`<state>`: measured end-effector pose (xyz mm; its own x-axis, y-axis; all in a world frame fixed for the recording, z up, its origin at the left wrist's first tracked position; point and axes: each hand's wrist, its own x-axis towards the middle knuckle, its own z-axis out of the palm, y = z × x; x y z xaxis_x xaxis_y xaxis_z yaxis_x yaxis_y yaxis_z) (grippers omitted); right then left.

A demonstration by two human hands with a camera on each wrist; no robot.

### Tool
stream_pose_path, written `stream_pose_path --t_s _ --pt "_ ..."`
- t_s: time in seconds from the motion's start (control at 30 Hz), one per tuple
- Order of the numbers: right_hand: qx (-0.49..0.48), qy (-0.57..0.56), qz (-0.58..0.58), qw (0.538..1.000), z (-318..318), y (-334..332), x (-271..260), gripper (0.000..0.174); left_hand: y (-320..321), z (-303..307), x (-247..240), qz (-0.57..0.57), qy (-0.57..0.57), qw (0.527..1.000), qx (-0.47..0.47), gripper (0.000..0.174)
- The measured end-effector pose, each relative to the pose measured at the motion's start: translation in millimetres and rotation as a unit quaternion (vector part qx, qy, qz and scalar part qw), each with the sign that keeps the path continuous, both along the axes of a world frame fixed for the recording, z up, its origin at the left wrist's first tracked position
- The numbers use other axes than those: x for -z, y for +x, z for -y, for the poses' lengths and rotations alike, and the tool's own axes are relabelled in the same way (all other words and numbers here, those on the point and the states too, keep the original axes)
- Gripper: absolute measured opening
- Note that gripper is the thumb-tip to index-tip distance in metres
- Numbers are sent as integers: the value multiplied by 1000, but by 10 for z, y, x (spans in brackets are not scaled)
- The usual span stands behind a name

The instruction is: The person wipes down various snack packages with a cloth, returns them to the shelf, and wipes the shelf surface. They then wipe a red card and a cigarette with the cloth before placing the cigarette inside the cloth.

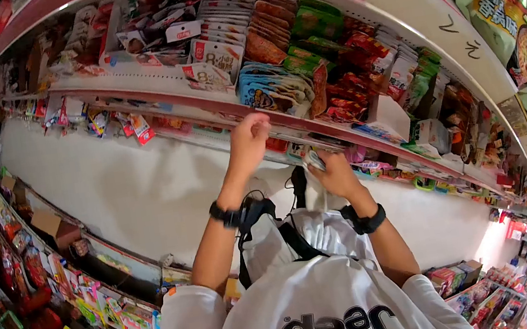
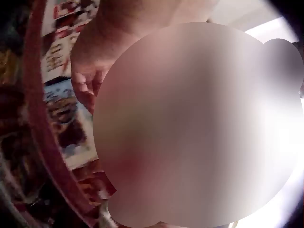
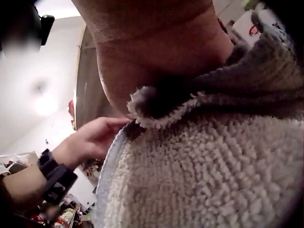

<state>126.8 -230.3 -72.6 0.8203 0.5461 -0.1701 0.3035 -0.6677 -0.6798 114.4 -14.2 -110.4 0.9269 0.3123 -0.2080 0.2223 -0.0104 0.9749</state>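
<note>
In the head view my left hand (image 1: 249,141) is by the front edge of a snack shelf, just below light-blue snack packets (image 1: 271,88). Its fingers are loosely bent, with nothing seen in them. My right hand (image 1: 338,174), lower and further right, grips a whitish cloth (image 1: 314,192) that hangs down from it. Up close in the right wrist view, the cloth (image 3: 204,171) shows a nubby towel-like weave and a folded edge, and it hides the fingers. A large blurred patch covers much of the left wrist view, beside the left hand's fingers (image 2: 86,85).
The shelf's red front edge (image 1: 167,99) runs across in front of me, with rows of packets above it. Green packets (image 1: 317,19) and a white box (image 1: 388,116) stand on it. A lower tier holds more goods. Another stocked shelf (image 1: 95,309) is at the left.
</note>
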Motion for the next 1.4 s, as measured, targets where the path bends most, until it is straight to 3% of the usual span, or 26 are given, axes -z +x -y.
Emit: stream_pose_path --t_s 0.13,0.17,0.2,0.27,0.33,0.5,0.63,0.87,0.97,1.0,1.03,1.13,1.2,1.3,1.33,1.4 --pt "25 -12 -34 999 272 -39 -116 24 -461 72 -1585 174 34 971 160 10" --pt "27 -15 -45 999 305 -59 -163 22 -536 40 -1932 243 10 936 253 16" --pt "28 -25 -10 999 309 -83 -216 26 -559 103 -2057 400 -71 862 303 29" --pt "28 -28 -7 999 310 -128 -324 25 -641 170 -2492 415 -243 770 419 34" --pt "36 -24 -34 998 263 -177 -445 23 -908 434 -2622 470 -288 738 389 46" --pt "43 -11 -20 999 354 -369 -397 21 -935 594 -2691 505 -324 691 403 41" --pt "36 -16 10 999 445 -530 -312 19 -951 605 -2681 505 -312 691 412 36" --pt "82 11 -62 995 670 -639 -384 26 -680 557 -2656 508 -217 713 433 29" --pt "81 42 54 994 807 -601 -516 26 -463 596 -2430 457 -2 794 401 26" --pt "93 25 -23 995 852 -573 -623 26 -455 691 -2297 395 102 835 369 25" --pt "89 84 9 992 869 -577 -661 23 -473 806 -2153 307 209 863 343 34" --pt "85 148 -68 983 896 -524 -1068 17 -605 1154 -1659 234 304 893 234 38" --pt "76 251 -93 961 995 -520 -1192 14 -701 1255 -1548 79 310 889 327 29" --pt "13 271 -15 962 1290 -436 -1191 14 -841 1570 -1491 89 200 921 323 23" --pt "5 218 -59 974 1442 -393 -1208 15 -870 1708 -1473 77 183 927 319 20" --pt "-20 217 -56 974 1740 -378 -1182 19 -954 1990 -1462 48 146 940 306 16"
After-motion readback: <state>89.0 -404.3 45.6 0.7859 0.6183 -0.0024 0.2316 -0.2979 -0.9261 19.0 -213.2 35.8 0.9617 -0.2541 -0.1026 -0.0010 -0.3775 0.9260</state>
